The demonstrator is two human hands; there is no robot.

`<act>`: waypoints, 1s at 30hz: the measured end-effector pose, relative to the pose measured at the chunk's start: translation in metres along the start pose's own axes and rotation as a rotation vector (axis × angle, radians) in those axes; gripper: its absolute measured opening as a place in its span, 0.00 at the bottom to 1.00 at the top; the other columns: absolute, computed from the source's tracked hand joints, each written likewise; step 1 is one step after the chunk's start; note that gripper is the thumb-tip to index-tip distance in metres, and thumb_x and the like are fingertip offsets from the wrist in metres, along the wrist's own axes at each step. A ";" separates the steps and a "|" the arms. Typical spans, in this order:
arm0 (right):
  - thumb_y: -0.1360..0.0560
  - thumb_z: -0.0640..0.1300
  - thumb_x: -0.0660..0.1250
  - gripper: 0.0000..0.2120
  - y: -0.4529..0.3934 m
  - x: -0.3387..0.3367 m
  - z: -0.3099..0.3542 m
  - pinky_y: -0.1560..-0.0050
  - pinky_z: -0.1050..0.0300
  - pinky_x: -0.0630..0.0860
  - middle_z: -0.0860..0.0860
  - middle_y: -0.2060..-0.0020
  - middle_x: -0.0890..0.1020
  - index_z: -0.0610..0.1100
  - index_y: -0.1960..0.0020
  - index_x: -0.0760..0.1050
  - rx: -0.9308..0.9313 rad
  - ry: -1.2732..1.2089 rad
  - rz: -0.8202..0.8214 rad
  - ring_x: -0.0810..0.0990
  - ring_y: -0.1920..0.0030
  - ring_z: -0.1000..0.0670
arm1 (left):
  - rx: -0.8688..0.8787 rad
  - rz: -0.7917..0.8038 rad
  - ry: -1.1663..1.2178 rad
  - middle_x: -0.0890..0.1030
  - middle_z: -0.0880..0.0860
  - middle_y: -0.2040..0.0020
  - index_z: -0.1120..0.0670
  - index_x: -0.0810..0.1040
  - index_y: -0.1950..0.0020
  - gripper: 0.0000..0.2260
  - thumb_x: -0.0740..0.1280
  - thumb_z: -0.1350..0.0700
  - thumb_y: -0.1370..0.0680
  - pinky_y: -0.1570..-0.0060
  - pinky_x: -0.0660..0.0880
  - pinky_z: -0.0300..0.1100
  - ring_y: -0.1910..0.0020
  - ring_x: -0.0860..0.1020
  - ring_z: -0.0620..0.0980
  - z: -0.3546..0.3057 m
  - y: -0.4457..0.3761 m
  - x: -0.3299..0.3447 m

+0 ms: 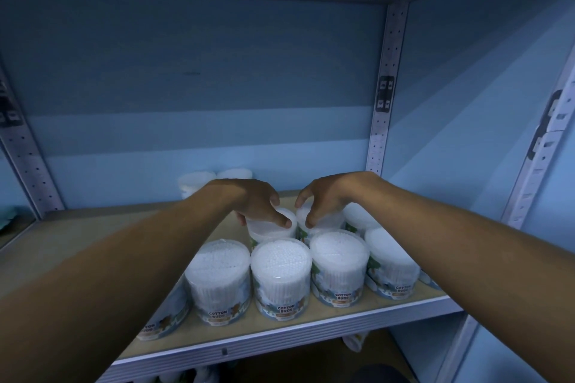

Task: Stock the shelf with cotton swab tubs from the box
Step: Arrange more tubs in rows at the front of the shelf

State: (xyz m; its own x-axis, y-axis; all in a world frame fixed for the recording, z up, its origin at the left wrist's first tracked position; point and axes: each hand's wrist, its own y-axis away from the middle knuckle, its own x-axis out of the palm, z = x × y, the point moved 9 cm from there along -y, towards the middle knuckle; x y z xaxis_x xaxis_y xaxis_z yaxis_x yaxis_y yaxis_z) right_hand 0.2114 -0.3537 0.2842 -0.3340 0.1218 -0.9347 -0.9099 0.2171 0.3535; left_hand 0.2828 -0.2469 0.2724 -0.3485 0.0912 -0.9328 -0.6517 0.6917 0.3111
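Front row: four cotton bud tubs (281, 277) stand side by side along the front edge of the shelf board (77, 242), a fifth partly hidden under the left forearm.
Second row: tubs directly behind the front row.
Left hand (258, 202): on a second-row tub (270, 228).
Right hand (323, 200): on the adjacent tub (320, 221), to the right.
Rear: two tubs (196, 182) against the back wall, behind the left hand.
Upright post (384, 93): rear right corner.

tubs (281, 270): clear plastic, packed w/ white swabs; label blue/white w/ green trees, brown bear, dark "COTTON BUDS" txt
shelf (311, 325): tan wood board, white/grey ribbed front edge
back wall (202, 71): light blue, plain
uprights (384, 96): pale grey metal w/ rows of dark holes, black bracket marks
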 end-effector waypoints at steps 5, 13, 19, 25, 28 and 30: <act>0.28 0.57 0.73 0.28 -0.006 -0.003 0.002 0.41 0.56 0.76 0.54 0.35 0.72 0.58 0.29 0.71 -0.002 -0.033 0.010 0.72 0.43 0.50 | 0.027 -0.038 -0.029 0.73 0.45 0.32 0.44 0.70 0.28 0.35 0.67 0.30 0.31 0.45 0.78 0.43 0.51 0.83 0.50 0.008 0.003 -0.007; 0.26 0.55 0.70 0.24 -0.030 -0.017 0.016 0.36 0.49 0.75 0.54 0.33 0.73 0.56 0.31 0.72 -0.037 -0.006 -0.074 0.74 0.37 0.49 | -0.041 -0.081 -0.163 0.77 0.44 0.36 0.42 0.73 0.32 0.32 0.61 0.26 0.31 0.38 0.74 0.46 0.42 0.79 0.49 0.068 -0.001 -0.018; 0.24 0.51 0.68 0.21 -0.050 -0.027 0.040 0.41 0.57 0.73 0.54 0.35 0.75 0.55 0.32 0.73 -0.071 0.019 -0.141 0.75 0.38 0.50 | -0.098 -0.198 -0.138 0.76 0.46 0.37 0.44 0.76 0.36 0.26 0.67 0.32 0.29 0.36 0.71 0.45 0.38 0.75 0.49 0.118 -0.004 -0.034; 0.26 0.55 0.70 0.24 -0.086 -0.040 0.068 0.39 0.53 0.75 0.52 0.33 0.74 0.58 0.31 0.71 -0.085 -0.017 -0.176 0.76 0.38 0.48 | -0.125 -0.274 -0.103 0.69 0.49 0.28 0.46 0.70 0.28 0.30 0.69 0.36 0.27 0.32 0.67 0.47 0.29 0.68 0.51 0.153 -0.014 -0.042; 0.25 0.56 0.70 0.28 -0.107 -0.047 0.082 0.37 0.52 0.74 0.51 0.30 0.71 0.57 0.27 0.68 -0.101 -0.023 -0.189 0.75 0.35 0.46 | -0.133 -0.291 -0.088 0.66 0.50 0.26 0.47 0.67 0.26 0.31 0.67 0.37 0.26 0.30 0.65 0.48 0.27 0.65 0.51 0.167 -0.020 -0.045; 0.26 0.57 0.71 0.31 -0.122 -0.050 0.090 0.36 0.50 0.74 0.51 0.28 0.69 0.57 0.26 0.65 -0.104 -0.032 -0.209 0.73 0.34 0.46 | -0.147 -0.319 -0.096 0.65 0.49 0.25 0.46 0.66 0.25 0.31 0.67 0.37 0.25 0.30 0.64 0.49 0.26 0.63 0.51 0.174 -0.024 -0.049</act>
State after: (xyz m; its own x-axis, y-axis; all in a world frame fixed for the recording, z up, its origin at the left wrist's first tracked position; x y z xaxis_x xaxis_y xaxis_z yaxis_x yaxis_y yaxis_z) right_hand 0.3610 -0.2994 0.2909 -0.1293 0.1157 -0.9848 -0.9794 0.1406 0.1451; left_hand 0.4325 -0.1430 0.2788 -0.0518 -0.0406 -0.9978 -0.8095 0.5868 0.0182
